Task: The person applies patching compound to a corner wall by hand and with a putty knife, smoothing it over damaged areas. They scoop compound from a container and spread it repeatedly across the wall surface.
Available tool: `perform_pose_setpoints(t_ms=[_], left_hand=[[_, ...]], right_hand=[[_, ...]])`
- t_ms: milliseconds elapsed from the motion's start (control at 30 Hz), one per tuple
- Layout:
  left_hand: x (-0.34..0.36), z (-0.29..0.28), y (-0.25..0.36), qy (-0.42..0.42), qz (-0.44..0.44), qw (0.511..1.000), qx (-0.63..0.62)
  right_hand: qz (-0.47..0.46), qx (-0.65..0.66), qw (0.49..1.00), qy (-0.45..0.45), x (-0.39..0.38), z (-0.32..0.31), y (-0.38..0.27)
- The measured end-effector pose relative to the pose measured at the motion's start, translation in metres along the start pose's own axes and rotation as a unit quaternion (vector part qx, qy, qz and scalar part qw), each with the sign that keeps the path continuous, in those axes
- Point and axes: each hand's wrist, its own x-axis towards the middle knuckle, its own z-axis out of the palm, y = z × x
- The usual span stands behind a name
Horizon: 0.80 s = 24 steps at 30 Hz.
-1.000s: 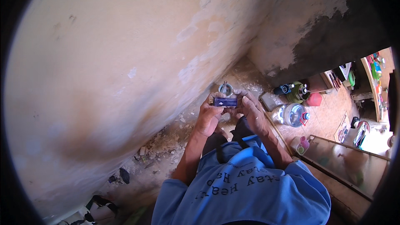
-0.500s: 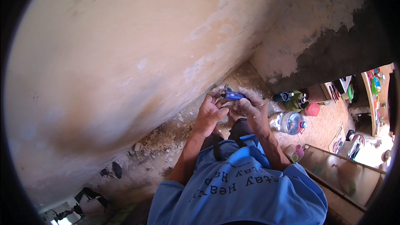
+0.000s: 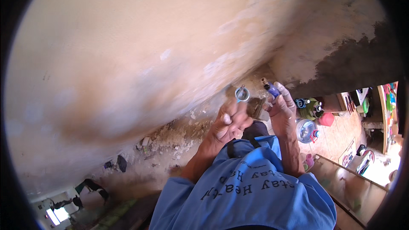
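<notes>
My left hand (image 3: 231, 121) is closed in front of the wall, its fingers curled toward me. At its fingertips stands a small light-blue ring-shaped piece (image 3: 242, 94) with a thin metal part in its middle; the exact grip is partly hidden. To its right, my right hand (image 3: 283, 110) pinches a short blue cylinder (image 3: 271, 89) between thumb and fingers. The cylinder's narrow brownish tip points up and left. The two pieces are apart. I cannot make out their exact kind.
A stained plaster wall (image 3: 128, 59) fills the left and top, with crumbled debris (image 3: 170, 136) along its foot. On the right are a clear water jug (image 3: 305, 131), a green gas cylinder (image 3: 313, 108), a red container (image 3: 326, 119) and a wooden-edged panel (image 3: 349, 181).
My hands have moved apart. The blue cylinder, earlier held level between both hands, is now tilted up in my right hand, and the light-blue ring shows clearly at my left hand.
</notes>
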Motion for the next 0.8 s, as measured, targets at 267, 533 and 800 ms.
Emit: perform_pose_setpoints(t_ms=[267, 533, 800], left_hand=[[0.002, 0.0, -0.01, 0.16, 0.035, 0.95, 0.266], [0.013, 0.016, -0.018, 0.153, 0.032, 0.832, 0.532], [0.022, 0.061, -0.007, 0.002, 0.239, 0.512, 0.825]], right_hand=[[-0.224, -0.301, 0.927, 0.022, 0.001, 0.018, -0.01], [-0.236, -0.289, 0.928, 0.021, -0.002, 0.031, -0.013], [-0.32, -0.333, 0.887, 0.02, 0.003, 0.043, -0.008]])
